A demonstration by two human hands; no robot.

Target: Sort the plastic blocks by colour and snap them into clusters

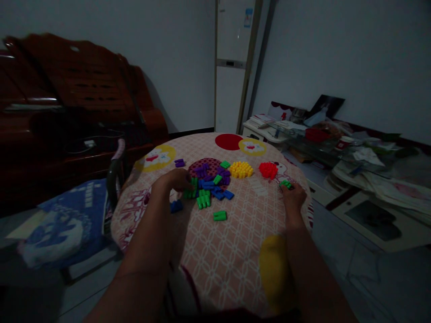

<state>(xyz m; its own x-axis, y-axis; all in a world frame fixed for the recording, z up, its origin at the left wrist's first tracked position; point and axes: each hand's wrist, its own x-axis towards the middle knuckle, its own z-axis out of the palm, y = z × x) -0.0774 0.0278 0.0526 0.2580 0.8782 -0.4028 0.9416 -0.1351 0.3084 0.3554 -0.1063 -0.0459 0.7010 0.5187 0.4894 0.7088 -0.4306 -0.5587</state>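
Many plastic building blocks lie on a round table. My left hand point(173, 180) reaches into the left side of the mixed pile, its fingers closed at a green building block point(191, 188); the grip is partly hidden. On the table's right side, my right hand point(294, 196) pinches a green building block point(285, 184). Between the hands lie purple blocks point(204, 171), blue blocks point(218, 194) and more green blocks point(204, 199). One green block point(220, 216) lies apart, nearer me. A yellow cluster point(241, 169) and a red cluster point(268, 170) sit to the right of the pile.
A patterned cloth point(215, 255) covers the table. Left of it stands a chair with a blue cushion point(74, 224), and behind that a wooden sofa point(81, 85). A cluttered glass-topped cabinet point(303, 134) runs along the right wall. A tall white unit point(230, 89) stands in the corner.
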